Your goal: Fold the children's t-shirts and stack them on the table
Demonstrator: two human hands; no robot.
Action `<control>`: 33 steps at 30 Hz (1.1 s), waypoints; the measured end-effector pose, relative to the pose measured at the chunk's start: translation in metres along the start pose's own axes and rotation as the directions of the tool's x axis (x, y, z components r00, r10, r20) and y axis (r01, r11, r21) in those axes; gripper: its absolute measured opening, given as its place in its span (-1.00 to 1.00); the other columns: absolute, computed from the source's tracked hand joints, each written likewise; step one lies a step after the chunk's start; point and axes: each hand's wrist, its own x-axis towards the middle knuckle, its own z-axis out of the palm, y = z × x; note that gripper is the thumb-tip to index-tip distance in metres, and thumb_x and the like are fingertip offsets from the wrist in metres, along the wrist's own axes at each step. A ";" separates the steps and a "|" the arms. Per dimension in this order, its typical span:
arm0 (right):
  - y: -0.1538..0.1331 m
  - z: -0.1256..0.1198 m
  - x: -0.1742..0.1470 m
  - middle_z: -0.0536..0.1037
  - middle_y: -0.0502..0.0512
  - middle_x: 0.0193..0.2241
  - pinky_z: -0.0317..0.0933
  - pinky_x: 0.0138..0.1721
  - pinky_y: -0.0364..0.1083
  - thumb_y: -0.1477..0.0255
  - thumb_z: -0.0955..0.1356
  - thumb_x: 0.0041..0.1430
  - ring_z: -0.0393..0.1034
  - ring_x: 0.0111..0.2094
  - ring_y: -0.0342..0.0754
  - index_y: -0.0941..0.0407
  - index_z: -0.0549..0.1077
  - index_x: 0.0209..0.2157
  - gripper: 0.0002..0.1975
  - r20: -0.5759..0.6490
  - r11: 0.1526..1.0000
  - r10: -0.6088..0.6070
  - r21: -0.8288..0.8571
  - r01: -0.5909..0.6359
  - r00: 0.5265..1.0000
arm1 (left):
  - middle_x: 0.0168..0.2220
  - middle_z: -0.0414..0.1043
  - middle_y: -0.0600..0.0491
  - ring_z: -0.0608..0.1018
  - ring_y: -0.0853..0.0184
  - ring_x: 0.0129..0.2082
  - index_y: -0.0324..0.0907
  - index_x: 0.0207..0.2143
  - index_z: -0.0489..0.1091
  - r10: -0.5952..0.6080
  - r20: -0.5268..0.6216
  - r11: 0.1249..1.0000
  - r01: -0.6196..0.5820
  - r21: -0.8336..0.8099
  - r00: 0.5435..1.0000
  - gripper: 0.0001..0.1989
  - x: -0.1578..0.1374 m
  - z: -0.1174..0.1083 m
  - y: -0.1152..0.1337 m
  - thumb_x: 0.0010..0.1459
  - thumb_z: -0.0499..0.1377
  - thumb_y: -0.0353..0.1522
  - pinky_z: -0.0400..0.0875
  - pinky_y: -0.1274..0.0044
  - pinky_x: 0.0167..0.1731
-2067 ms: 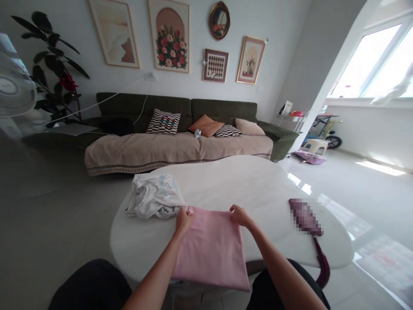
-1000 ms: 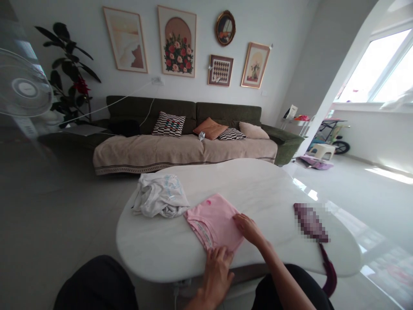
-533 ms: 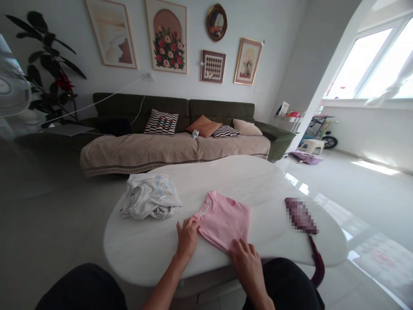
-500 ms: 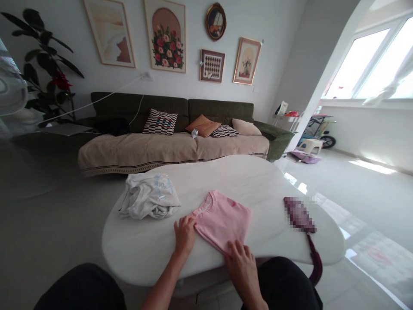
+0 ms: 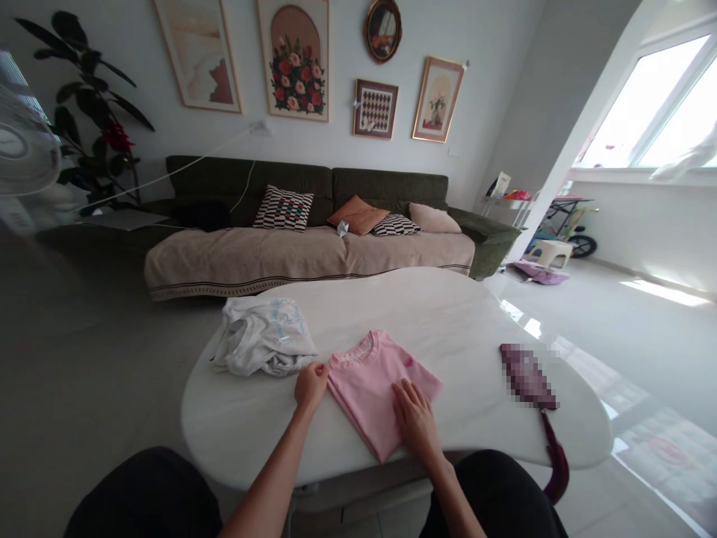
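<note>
A folded pink T-shirt point(image 5: 381, 400) lies on the white table in front of me, its collar toward the far left. My left hand point(image 5: 311, 385) is closed at the shirt's left corner, pinching the fabric by the collar. Flat on the shirt's right part rests my right hand point(image 5: 415, 418), fingers stretched out and holding nothing. Just beyond my left hand sits a crumpled white garment point(image 5: 263, 340) with light blue print.
The rounded white table point(image 5: 246, 441) reaches over my knees. On its right lies a blurred-out maroon item point(image 5: 529, 377) with a strap point(image 5: 554, 459) hanging over the edge. Behind stands a green sofa point(image 5: 386, 187) with cushions. A fan point(image 5: 25, 142) is at the left.
My right hand has moved from the shirt's near edge up onto its surface and flattened. The left hand has shifted slightly left and closed on the corner. The shirt's near corner now points toward me.
</note>
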 end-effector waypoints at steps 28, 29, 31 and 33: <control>-0.034 -0.009 0.001 -0.05 0.09 0.22 -0.16 0.05 0.30 0.14 0.17 0.13 -0.32 0.22 0.25 -0.10 0.04 0.17 -0.44 0.234 0.999 0.036 -0.047 -0.026 0.972 | -0.17 0.33 -0.13 0.45 0.27 -0.22 -0.27 -0.04 0.21 0.267 -0.269 0.958 -0.286 -0.030 0.925 -0.64 -0.021 0.013 -0.016 0.12 -0.02 -0.33 0.37 0.41 -0.20; -0.034 -0.011 -0.001 -0.07 0.09 0.23 -0.17 0.05 0.32 0.12 0.18 0.12 -0.34 0.22 0.26 -0.10 0.01 0.17 -0.42 0.227 0.999 0.017 -0.035 -0.010 0.974 | -0.13 0.31 -0.15 0.44 0.27 -0.19 -0.26 -0.01 0.18 0.330 -0.287 0.937 -0.349 -0.020 0.899 -0.63 -0.031 0.016 -0.020 0.14 -0.04 -0.32 0.37 0.40 -0.18; -0.037 -0.014 -0.008 -0.09 0.06 0.23 -0.21 0.05 0.35 0.07 0.19 0.09 -0.36 0.21 0.29 -0.15 -0.02 0.17 -0.38 0.229 0.998 -0.059 0.003 0.060 0.972 | -0.07 0.29 -0.16 0.38 0.22 -0.06 -0.25 0.00 0.17 0.479 -0.314 0.872 -0.486 0.059 0.820 -0.63 -0.052 0.024 -0.032 0.16 -0.05 -0.30 0.34 0.35 -0.10; -0.038 -0.012 -0.015 -0.07 0.02 0.23 -0.23 0.04 0.37 0.02 0.17 0.07 -0.35 0.21 0.32 -0.20 -0.02 0.16 -0.39 0.253 0.991 -0.134 0.043 0.127 0.958 | -0.02 0.28 -0.16 0.32 0.18 0.02 -0.24 0.01 0.19 0.589 -0.295 0.807 -0.566 0.168 0.752 -0.63 -0.069 0.032 -0.043 0.16 -0.04 -0.29 0.32 0.33 -0.06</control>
